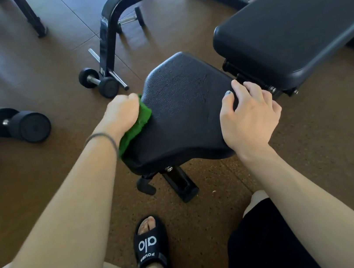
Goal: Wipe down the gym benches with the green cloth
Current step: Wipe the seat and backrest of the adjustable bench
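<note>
A black gym bench stands in front of me, its padded seat (pixel 186 109) nearest and its long back pad (pixel 293 24) running off to the upper right. My left hand (pixel 120 114) grips the green cloth (pixel 138 126) and holds it against the seat's left edge. Most of the cloth is hidden under the hand and wrist. My right hand (pixel 249 116) rests on the seat's right edge, thumb on top of the pad and fingers curled over the side.
Several black dumbbells (pixel 10 129) lie on the brown rubber floor at left, and a smaller dumbbell (pixel 98 81) lies by the black frame of a second bench (pixel 108 36). The bench's front foot (pixel 184 187) stands near my sandalled foot (pixel 150 241).
</note>
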Tool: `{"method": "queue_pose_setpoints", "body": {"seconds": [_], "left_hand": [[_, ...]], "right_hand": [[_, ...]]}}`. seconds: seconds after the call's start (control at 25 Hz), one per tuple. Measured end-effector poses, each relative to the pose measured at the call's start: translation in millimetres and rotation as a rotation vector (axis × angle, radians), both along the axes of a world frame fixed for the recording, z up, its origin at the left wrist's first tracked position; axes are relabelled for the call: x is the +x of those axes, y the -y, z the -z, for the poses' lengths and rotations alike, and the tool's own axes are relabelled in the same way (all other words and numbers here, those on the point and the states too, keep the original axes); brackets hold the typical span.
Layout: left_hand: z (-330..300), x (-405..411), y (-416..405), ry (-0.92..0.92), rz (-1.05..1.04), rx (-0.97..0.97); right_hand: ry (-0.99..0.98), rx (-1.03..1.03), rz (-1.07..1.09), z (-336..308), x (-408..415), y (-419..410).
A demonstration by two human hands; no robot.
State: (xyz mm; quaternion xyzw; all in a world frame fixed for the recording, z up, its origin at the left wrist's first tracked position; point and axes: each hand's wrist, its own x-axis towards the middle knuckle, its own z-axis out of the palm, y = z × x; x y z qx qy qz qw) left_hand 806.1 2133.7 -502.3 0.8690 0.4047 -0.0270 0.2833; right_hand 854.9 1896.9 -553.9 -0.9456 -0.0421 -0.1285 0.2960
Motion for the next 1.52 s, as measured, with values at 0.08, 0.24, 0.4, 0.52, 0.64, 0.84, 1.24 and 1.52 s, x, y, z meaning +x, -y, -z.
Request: {"method": "queue_pose_setpoints", "body": {"seconds": [0.08,0.24,0.4,0.52,0.64,0.84,1.24,1.52], "left_hand": [[-1,15,5,-0.011,0.034,0.028],[9,-49,28,0.091,-0.032,0.181],[28,-97,60,0.442,-0.140,0.179],[25,-64,46,0.332,0.055,0.272],[8,-11,28,0.137,0.141,0.258],[28,-77,98,0.284,0.481,0.436],[25,-16,138,0.360,0.788,0.430],[28,-3,158,0.311,1.009,0.492]], "right_hand": [[0.010,0.008,0.002,0,1,2],[0.024,0.007,0.005,1,-1,2],[0.017,0.025,0.021,1,-1,1],[0.015,0.027,0.037,0,-1,0],[-0.006,0.043,0.012,-3,-1,0],[-0.021,0.079,0.007,-3,-1,1],[-0.368,0.581,-0.062,-24,15,33],[-0.543,0.904,-0.046,-28,21,45]]}}
